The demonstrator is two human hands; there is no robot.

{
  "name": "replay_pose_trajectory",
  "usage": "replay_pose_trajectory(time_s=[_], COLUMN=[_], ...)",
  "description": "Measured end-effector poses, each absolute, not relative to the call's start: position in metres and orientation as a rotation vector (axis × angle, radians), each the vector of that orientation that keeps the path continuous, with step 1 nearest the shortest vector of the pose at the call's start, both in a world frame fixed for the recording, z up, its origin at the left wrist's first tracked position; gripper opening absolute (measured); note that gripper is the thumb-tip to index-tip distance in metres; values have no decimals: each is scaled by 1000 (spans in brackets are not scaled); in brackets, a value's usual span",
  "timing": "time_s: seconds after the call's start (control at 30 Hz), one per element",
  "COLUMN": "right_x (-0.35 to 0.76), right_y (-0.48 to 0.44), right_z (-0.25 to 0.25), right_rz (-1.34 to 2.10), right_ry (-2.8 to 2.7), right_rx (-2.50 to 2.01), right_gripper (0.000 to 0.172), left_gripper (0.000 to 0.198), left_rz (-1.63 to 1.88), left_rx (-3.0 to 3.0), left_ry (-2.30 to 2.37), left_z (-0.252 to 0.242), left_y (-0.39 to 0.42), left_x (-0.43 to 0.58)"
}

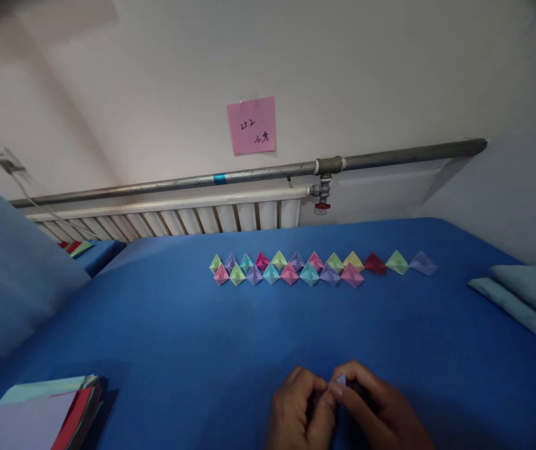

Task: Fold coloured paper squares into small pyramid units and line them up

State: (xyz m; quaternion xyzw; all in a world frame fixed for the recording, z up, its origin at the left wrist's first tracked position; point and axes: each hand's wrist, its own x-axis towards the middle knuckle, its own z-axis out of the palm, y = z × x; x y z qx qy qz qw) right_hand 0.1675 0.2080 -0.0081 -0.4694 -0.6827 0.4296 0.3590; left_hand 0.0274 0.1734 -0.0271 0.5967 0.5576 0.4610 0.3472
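Close to the front edge of the view, my left hand [299,409] and my right hand [374,403] meet fingertip to fingertip. Between them they pinch a small piece of folded lavender paper [341,379]; only a pointed corner of it shows, the rest being covered by my fingers. Further back on the blue-covered table [169,337], two rows of small folded paper pieces stand side by side, among them a pink piece [353,275], a dark red piece [375,264] and, at the right end, a lavender piece [423,263].
A stack of coloured paper sheets [28,415] lies at the front left. Folded pale teal cloth [525,297] rests at the right edge. Behind the table are a white radiator [221,215], a metal pipe [169,184] with a red-handled valve [323,206], and a pink note [251,126] on the wall.
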Motion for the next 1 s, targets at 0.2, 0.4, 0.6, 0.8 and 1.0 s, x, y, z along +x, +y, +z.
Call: replay_pose_trajectory(time_s=[0.2, 0.4, 0.6, 0.8, 1.0], right_x=[170, 171, 169, 168, 168], right_y=[205, 202, 203, 202, 201], right_z=[-9, -12, -10, -10, -11], right_rz=[1090, 1082, 1048, 1025, 999], right_ry=[-1832, -1836, -1849, -1841, -1850], right_rx=[-1205, -1199, -1166, -1168, -1158], right_gripper=[30, 28, 29, 29, 27], left_gripper=[28, 27, 29, 29, 29], left_rz=[1140, 1128, 1108, 1099, 1090], left_rx=[1603, 1607, 1596, 1586, 1606], left_ry=[1444, 1442, 1424, 1410, 1381], left_z=[-24, -22, -25, -24, -25], left_y=[171, 169, 169, 168, 168], left_x=[26, 26, 26, 25, 24])
